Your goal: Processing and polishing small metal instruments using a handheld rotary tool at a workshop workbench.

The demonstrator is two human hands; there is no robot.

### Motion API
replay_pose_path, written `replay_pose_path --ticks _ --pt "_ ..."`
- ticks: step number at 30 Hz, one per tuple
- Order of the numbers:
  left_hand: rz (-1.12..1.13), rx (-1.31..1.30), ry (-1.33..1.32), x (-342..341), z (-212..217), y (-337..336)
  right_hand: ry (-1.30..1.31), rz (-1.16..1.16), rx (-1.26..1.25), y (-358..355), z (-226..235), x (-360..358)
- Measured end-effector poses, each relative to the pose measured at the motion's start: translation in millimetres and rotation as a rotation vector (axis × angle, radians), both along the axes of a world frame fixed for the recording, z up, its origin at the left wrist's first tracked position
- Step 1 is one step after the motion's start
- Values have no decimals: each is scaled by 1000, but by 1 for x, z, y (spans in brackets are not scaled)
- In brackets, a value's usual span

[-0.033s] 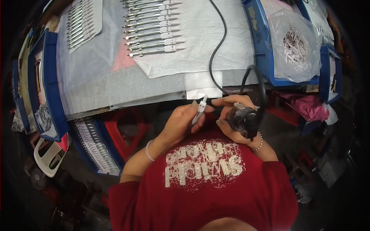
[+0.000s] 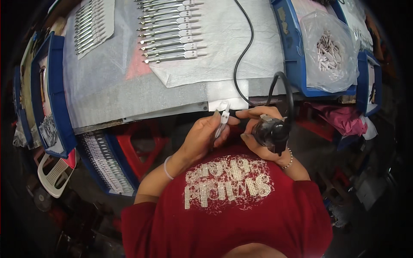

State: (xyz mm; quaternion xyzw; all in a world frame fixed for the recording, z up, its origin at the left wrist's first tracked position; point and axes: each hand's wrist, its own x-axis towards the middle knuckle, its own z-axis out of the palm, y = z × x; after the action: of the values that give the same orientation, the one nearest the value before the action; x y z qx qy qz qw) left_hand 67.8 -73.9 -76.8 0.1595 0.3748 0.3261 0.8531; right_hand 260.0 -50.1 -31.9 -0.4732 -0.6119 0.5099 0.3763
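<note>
Between the fingers and thumb of my left hand [image 2: 202, 134] is a drawing compass [image 2: 224, 118] with a white head and metal legs. Its legs slant down into the palm, and the upper end reaches over a small white pad [image 2: 217, 91] at the table edge. A small whitish ring shape shows by that end; I cannot tell whether it belongs to the compass. Wrapped in my right hand [image 2: 256, 144] is a dark corded power tool [image 2: 271, 131], just right of the compass and apart from it. The tool's working end is hidden.
Rows of similar compasses [image 2: 172, 43] lie on white sheeting. A black cable [image 2: 239, 60] crosses the table. At right, a blue bin [image 2: 297, 64] holds a plastic bag of small white parts [image 2: 329, 51]. Blue trays [image 2: 53, 86] and a red stool [image 2: 142, 150] stand at left.
The compass's upper end has tilted slightly left, and the ring shape by it shows more clearly. My right hand and the tool have barely moved.
</note>
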Motion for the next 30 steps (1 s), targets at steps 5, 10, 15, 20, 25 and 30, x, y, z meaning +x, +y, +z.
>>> replay_pose_path --ticks 5,10,15,20,25,30 --pt "103 -214 -192 9 -9 2 -112 71 5 3 -2 0" --pt "173 -296 -204 12 -15 2 -161 107 -30 6 -2 -4" --pt "185 -265 -308 10 -19 2 -158 143 -138 9 0 -10" --pt "182 -164 -145 14 -14 -1 -89 116 -18 10 -9 -11" --pt "227 -110 -94 14 -11 -4 3 180 -65 27 45 5" --pt "181 -135 -98 14 -11 -2 388 235 381 41 46 -9"
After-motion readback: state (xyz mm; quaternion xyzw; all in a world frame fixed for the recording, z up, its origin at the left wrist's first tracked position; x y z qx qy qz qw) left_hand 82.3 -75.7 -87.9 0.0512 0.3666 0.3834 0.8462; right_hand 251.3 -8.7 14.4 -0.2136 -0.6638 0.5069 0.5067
